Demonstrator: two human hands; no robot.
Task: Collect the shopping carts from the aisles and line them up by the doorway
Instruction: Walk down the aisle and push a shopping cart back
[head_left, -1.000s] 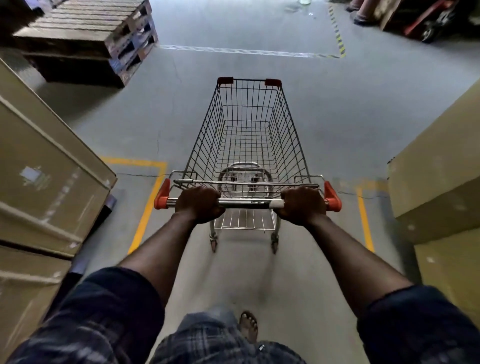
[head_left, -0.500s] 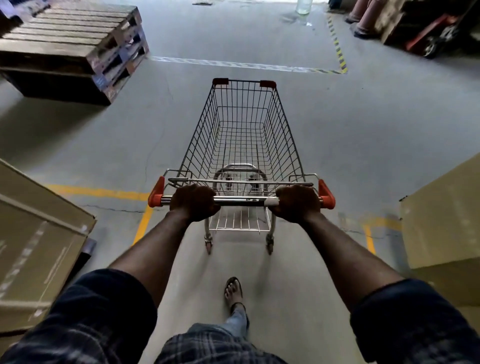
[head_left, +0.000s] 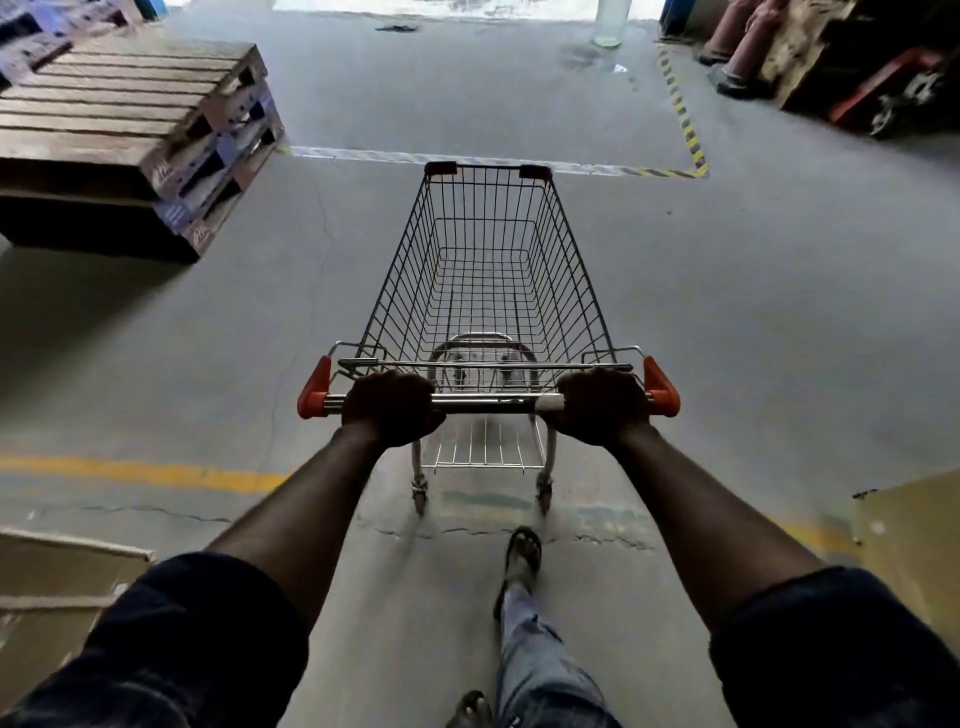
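An empty wire shopping cart (head_left: 488, 270) with orange corner caps stands straight ahead of me on the concrete floor. My left hand (head_left: 389, 408) grips the left part of its chrome handle bar (head_left: 493, 401). My right hand (head_left: 600, 405) grips the right part of the same bar. The basket holds nothing. The bright doorway (head_left: 431, 6) shows at the top of the view, beyond a painted floor line (head_left: 467, 157).
Stacked wooden pallets (head_left: 130, 135) sit at the far left. Cardboard boxes flank me at lower left (head_left: 52, 582) and lower right (head_left: 914, 525). A red pallet jack (head_left: 883, 98) and crates stand at the far right. A yellow-black striped line (head_left: 680, 109) marks the floor.
I have walked forward with the cart. The cardboard boxes on both sides have slid back past me, and the pallets, floor line and doorway are nearer. Both hands keep their grip.
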